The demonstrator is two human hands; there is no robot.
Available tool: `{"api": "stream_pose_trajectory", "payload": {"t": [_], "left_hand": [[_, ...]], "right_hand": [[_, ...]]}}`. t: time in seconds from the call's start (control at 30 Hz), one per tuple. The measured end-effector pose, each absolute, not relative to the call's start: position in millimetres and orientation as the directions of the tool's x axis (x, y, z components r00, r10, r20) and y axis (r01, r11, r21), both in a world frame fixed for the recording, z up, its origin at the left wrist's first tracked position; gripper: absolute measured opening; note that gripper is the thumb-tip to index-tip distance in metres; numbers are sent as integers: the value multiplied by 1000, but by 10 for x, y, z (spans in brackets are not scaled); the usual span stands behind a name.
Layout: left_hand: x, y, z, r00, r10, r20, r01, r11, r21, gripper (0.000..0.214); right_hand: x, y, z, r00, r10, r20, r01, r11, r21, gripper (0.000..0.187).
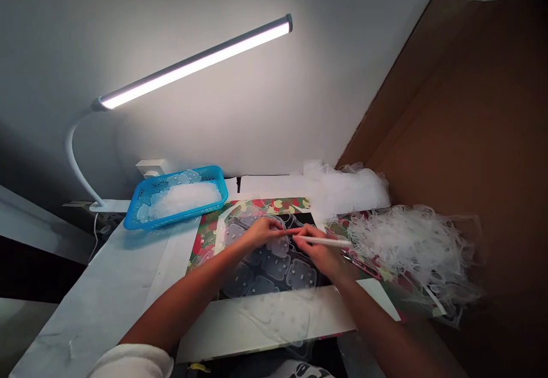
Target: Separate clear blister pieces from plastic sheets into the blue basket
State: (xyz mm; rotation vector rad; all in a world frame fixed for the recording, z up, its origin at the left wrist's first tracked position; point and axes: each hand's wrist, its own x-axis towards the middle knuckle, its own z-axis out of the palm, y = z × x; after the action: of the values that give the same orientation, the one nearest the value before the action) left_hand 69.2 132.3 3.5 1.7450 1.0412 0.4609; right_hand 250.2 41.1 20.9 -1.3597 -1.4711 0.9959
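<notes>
My right hand (314, 246) is closed around a white pen-like tool (327, 241), held nearly level. My left hand (268, 231) meets its fingertips at the centre, fingers pinched at the edge of a translucent plastic piece (279, 246). Beneath both hands lies a translucent sheet of rounded, dotted shapes (276, 265) on a black surface (306, 218). More of the same clear sheet (282, 318) hangs over the white front strip. A pair of tweezers (362, 265) rests just right of my right hand.
A blue basket (175, 218) of translucent pieces stands at the back left. On the right are a tangled heap of clear offcuts (415, 241) and a whitish pile (349, 187). A lit lamp (197, 61) hangs above; cardboard (462, 109) walls the right side.
</notes>
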Motion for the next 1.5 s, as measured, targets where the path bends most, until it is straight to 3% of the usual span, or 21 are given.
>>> {"api": "stream_pose_trajectory", "payload": {"t": [0.1,0.2,0.4,0.6,0.73,0.87,0.97,1.07,1.17,1.23,1.5], "left_hand": [[727,1284,-5,534,843,-65,419,-196,887,16],[723,1187,-43,497,868,7,408,-241,881,9],[726,1102,-109,413,907,81,387,-256,886,14],[658,998,-124,402,910,101,311,-240,920,19],[469,993,-63,399,908,126,373,-286,882,4],[177,1091,-10,322,937,135,526,-296,797,26],[13,1097,-8,349,929,120,603,-321,731,22],[-62,1009,-43,440,885,152,667,-436,605,26],[-88,921,-97,574,802,163,722,-590,362,38],[-96,900,-126,614,778,137,731,-625,273,42],[-104,929,-203,617,782,89,743,-616,261,43]], "right_hand": [[2642,658,110,64,998,18,137,9,-991,29],[2718,813,24,-38,998,-58,79,-55,-995,33],[2549,804,-32,-52,999,5,237,17,-971,36],[2743,935,-83,145,978,151,504,58,-862,26],[2954,997,-14,173,976,136,494,33,-869,24],[2804,948,67,308,921,238,403,101,-910,24],[2452,862,83,46,968,248,362,215,-907,20],[2130,805,54,-211,943,256,457,327,-827,15],[1982,822,3,-252,925,284,532,378,-758,15],[1956,862,-30,-256,921,295,553,390,-736,16],[1934,903,-66,-275,921,276,632,389,-670,11]]}}
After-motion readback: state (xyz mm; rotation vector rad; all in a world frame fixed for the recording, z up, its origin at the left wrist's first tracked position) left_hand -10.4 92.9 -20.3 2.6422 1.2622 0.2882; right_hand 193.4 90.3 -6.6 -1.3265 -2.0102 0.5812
